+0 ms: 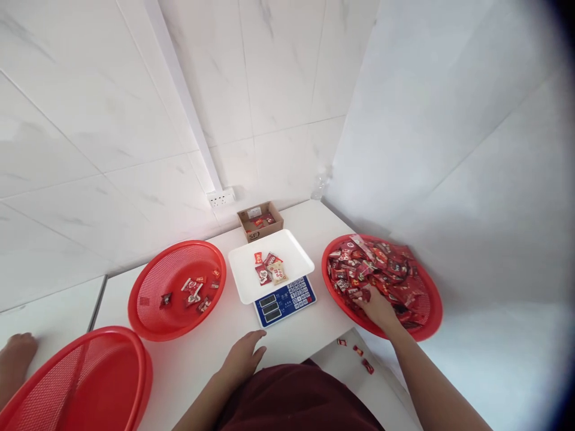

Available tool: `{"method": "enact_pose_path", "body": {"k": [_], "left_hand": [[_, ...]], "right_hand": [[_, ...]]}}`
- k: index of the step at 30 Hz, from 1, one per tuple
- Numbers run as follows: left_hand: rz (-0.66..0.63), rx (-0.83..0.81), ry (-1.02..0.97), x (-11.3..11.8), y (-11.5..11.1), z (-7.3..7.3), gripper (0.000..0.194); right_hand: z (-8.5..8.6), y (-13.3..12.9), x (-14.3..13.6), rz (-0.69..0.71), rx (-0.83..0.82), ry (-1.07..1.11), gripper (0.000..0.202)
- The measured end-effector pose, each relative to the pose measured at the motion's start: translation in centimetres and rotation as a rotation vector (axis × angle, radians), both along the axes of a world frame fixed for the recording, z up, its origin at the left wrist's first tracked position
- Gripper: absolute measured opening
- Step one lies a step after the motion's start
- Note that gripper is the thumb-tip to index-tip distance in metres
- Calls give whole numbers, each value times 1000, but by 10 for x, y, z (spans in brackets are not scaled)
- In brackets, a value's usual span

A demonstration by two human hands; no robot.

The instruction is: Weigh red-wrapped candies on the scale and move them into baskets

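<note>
My right hand [377,308] reaches into the red basket [432,308] on the right, which is heaped with wrapped candies [354,266]. Its thumb and fingers close around a dark red candy packet [362,294] at the near side of the heap; some fingertips are hidden. Above the table's front edge, my left hand [245,356] is open and holds nothing, its thumb and fingers apart. Just beyond it stands a blue weighing scale [283,305] with a white tray [245,272]. Several wrapped sweets [272,269] lie on that tray, one of them in a beige wrapper.
A second red basket [155,272] with a few candies stands left of the scale, another red basket [112,383] nearer. A cardboard box [259,230] with packets sits behind the tray. Candies [358,351] lie low at right. Another person's hand [20,353] rests far left.
</note>
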State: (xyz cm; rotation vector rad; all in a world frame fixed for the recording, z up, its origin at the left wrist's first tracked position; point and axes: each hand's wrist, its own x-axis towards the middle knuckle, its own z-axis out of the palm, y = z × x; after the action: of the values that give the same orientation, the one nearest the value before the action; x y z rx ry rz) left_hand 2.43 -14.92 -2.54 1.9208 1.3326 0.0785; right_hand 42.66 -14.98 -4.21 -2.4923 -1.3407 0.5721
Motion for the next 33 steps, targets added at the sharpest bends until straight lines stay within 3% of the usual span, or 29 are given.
{"method": "enact_pose_path", "body": {"k": [4,7,10,15,18,21,24,29,33], "left_hand": [[10,-21,5,1,-2,6,41],[3,-42,36,2,-2,12,42],[8,-41,56,2,-3,17,43],[4,-55,101,-3,-5,20,44],[23,-64,115,-8,-8,20,45],[41,-63,115,-12,-11,19,45],[68,-64,107,-16,-12,19,44],[105,-78,110,-23,-13,19,43],[167,5,83,-32,-12,11,39]], "right_hand": [[25,8,-12,-53,193,207,34],[32,24,-35,-82,267,586,31],[26,48,-70,-43,261,916,27],[10,96,-125,56,246,974,24],[9,118,-138,63,288,889,39],[7,121,-132,47,333,744,52],[-4,99,-114,121,414,519,46],[-43,41,-85,460,577,-131,42],[-61,25,-80,504,540,-272,47]]}}
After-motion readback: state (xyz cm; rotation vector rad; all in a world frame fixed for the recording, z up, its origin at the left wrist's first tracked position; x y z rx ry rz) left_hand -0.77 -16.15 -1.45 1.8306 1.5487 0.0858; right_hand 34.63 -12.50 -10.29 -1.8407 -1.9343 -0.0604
